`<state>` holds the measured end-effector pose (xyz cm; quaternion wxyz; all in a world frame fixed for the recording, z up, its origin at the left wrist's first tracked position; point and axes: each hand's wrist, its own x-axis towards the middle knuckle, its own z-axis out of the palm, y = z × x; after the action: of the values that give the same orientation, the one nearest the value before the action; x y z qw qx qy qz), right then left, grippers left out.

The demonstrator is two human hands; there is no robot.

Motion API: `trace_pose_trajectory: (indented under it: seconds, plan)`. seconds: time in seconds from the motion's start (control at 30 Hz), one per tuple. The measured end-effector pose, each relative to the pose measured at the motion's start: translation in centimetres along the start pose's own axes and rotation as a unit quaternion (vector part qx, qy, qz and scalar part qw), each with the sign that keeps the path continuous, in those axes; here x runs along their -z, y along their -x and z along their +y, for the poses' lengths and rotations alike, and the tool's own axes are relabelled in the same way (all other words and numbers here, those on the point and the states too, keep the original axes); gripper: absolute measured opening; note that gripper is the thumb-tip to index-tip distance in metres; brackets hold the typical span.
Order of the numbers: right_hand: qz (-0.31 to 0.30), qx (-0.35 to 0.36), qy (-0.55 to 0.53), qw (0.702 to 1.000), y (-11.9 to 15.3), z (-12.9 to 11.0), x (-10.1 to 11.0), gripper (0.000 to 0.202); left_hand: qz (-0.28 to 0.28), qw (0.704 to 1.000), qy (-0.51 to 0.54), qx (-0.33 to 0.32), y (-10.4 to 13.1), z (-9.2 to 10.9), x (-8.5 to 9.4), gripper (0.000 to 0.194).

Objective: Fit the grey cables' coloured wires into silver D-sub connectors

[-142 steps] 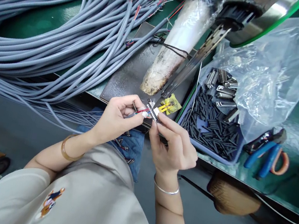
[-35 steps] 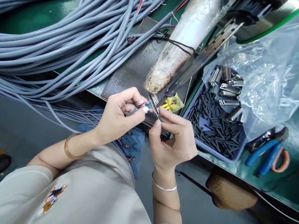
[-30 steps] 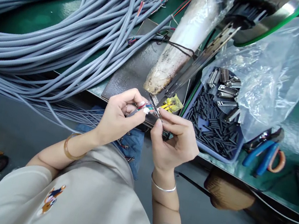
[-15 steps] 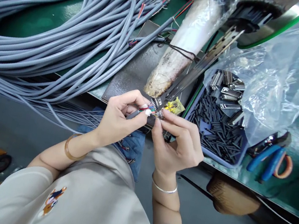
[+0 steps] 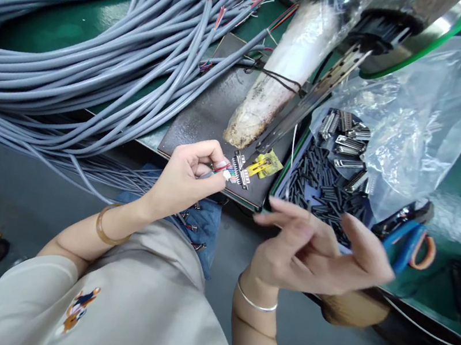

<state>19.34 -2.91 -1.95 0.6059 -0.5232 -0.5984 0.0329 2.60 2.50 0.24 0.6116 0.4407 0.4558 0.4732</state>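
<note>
My left hand [image 5: 181, 176] is closed, thumb against fingers, on the stripped end of a grey cable whose thin coloured wires [image 5: 223, 168] show at the fingertips. Those wires reach a metal multi-pin connector [image 5: 240, 170] at the edge of a dark plate [image 5: 203, 121]. A soldering iron [image 5: 305, 111] slants down from above, its tip near the connector, beside a yellow piece [image 5: 267, 165]. My right hand [image 5: 314, 250], smeared by motion, is off to the right with its fingers apart and nothing visible in them, in front of the bin's near edge.
Many grey cables [image 5: 96, 81] cover the left of the green bench. A bin [image 5: 281, 183] holds black sleeves [image 5: 322, 172] and several metal connectors [image 5: 351, 145]. A plastic-wrapped white roll [image 5: 280, 66] overhangs the plate. Blue-handled cutters [image 5: 405, 241] and a clear bag [image 5: 435, 123] lie right.
My right hand has let go at the connector and swung right, its fingers spreading. My left hand stays almost in place, and the connector is now in plain view.
</note>
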Motion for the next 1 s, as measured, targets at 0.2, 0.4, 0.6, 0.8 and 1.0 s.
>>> trace_pose_trajectory:
  seconds: [0.2, 0.4, 0.6, 0.8, 1.0]
  plan:
    - [-0.108, 0.005, 0.036, 0.993, -0.1, -0.1, -1.2, 0.018, -0.005, 1.0, 0.011, -0.001, 0.0, 0.2, -0.1, 0.019]
    - [-0.11, -0.02, -0.014, 0.994, -0.3, 0.0, -1.9, 0.016, 0.006, 1.0, 0.007, -0.026, -0.2, 0.4, -0.3, 0.019]
    - [-0.107, -0.03, -0.043, 0.993, -0.8, -0.5, -2.0, 0.019, 0.004, 0.999, -0.002, -0.038, -0.2, 0.7, -0.1, 0.015]
    - [-0.128, -0.047, -0.034, 0.99, -0.7, -0.4, -1.5, 0.016, 0.003, 0.999, -0.029, -0.014, -0.3, 0.7, 0.0, 0.018]
    - [-0.13, -0.018, 0.001, 0.991, -1.2, -0.6, -1.5, 0.019, -0.005, 0.999, -0.037, -0.015, -0.2, 0.9, -0.2, 0.018]
